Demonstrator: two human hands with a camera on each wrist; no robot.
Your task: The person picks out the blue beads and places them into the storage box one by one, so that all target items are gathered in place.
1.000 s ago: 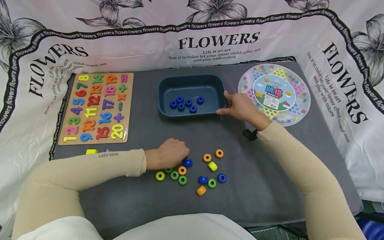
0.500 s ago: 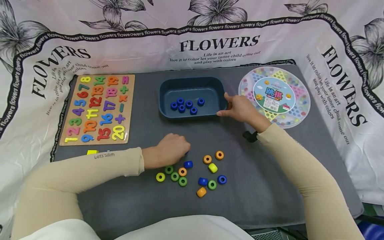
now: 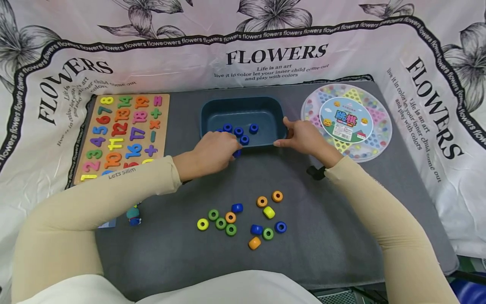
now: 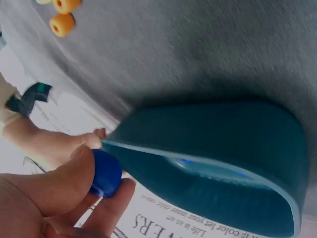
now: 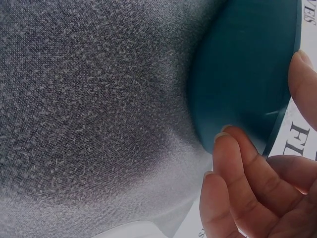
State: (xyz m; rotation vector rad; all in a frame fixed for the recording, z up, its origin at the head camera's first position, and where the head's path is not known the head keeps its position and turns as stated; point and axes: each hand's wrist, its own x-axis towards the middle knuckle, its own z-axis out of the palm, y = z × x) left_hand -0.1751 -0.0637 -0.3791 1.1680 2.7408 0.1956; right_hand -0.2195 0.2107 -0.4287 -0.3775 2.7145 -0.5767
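Observation:
My left hand pinches a blue bead between thumb and fingers, just over the front rim of the dark teal bin. Several blue beads lie inside the bin, some partly hidden by that hand. At the bin's right front corner, my right hand holds the rim and outer wall between thumb and fingers. Nearer me on the grey table lie loose beads: green, yellow, orange and a few blue ones.
A wooden number board lies at the back left, partly covered by the left sleeve. A round Chinese checkers set lies to the right of the bin. A small teal and blue figure shows below the left forearm.
My left hand has lifted a blue bead from the loose group and carried it forward to the bin's front edge. The right hand stays at the bin's corner.

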